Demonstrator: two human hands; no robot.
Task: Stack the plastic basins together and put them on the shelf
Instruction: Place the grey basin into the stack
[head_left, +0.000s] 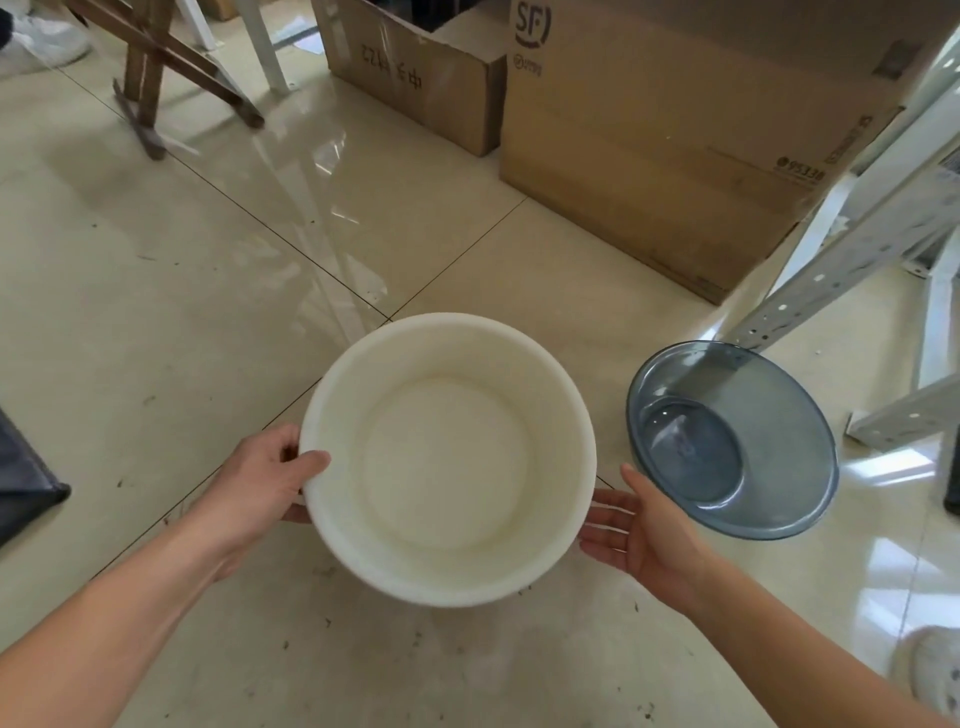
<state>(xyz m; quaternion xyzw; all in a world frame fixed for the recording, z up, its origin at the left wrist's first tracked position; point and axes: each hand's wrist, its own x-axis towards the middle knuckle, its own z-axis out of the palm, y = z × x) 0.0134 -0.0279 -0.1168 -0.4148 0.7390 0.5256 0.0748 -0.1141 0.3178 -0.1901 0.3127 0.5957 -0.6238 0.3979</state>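
Note:
A large white plastic basin (447, 462) is in the middle of the view, over the tiled floor. My left hand (260, 478) grips its left rim, thumb over the edge and fingers underneath. My right hand (639, 530) is open, palm facing the basin's right side, fingers spread and close to the rim; whether they touch it is unclear. A smaller translucent blue-grey basin (732, 441) sits on the floor to the right, just beyond my right hand.
Grey metal shelf uprights (852, 244) stand at the right, behind the blue basin. Two cardboard boxes (660, 135) line the back. A wooden folding frame (150, 78) stands at the back left. A dark object (26, 473) lies at the left edge.

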